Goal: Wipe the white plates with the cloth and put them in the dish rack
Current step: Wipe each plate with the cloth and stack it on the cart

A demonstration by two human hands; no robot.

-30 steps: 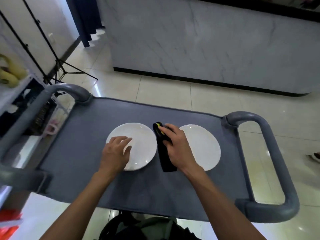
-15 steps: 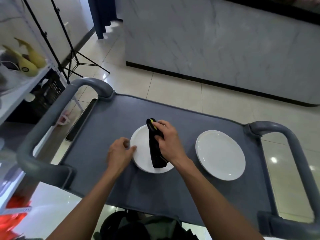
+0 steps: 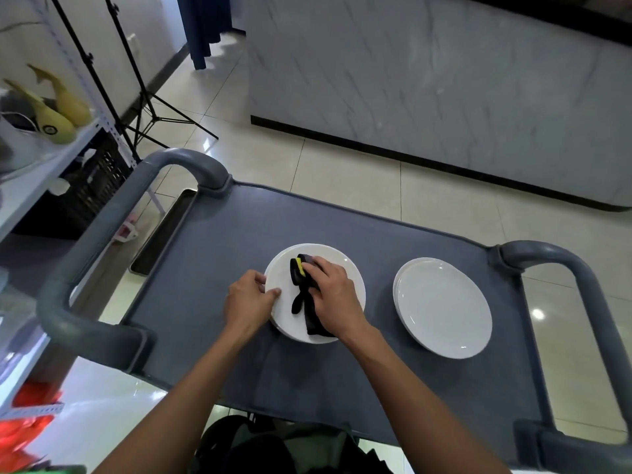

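Observation:
Two white plates lie on a grey cart top (image 3: 212,268). The left plate (image 3: 328,258) sits under both hands. My right hand (image 3: 333,295) presses a black cloth with a yellow tag (image 3: 300,285) onto this plate, fingers curled over it. At the plate's left rim, my left hand (image 3: 249,302) pinches the edge with thumb on top. The right plate (image 3: 443,307) lies bare, apart from both hands. No dish rack is in sight.
The cart has thick grey handles at left (image 3: 113,213) and right (image 3: 588,292). A white shelf unit (image 3: 30,176) with yellow objects stands at the left, a black tripod (image 3: 143,107) behind it. A marble counter wall (image 3: 444,80) runs across the back.
My right hand carried the cloth from between the plates onto the left plate. My left hand shifted from the plate's surface to its left rim. The camera view turned left.

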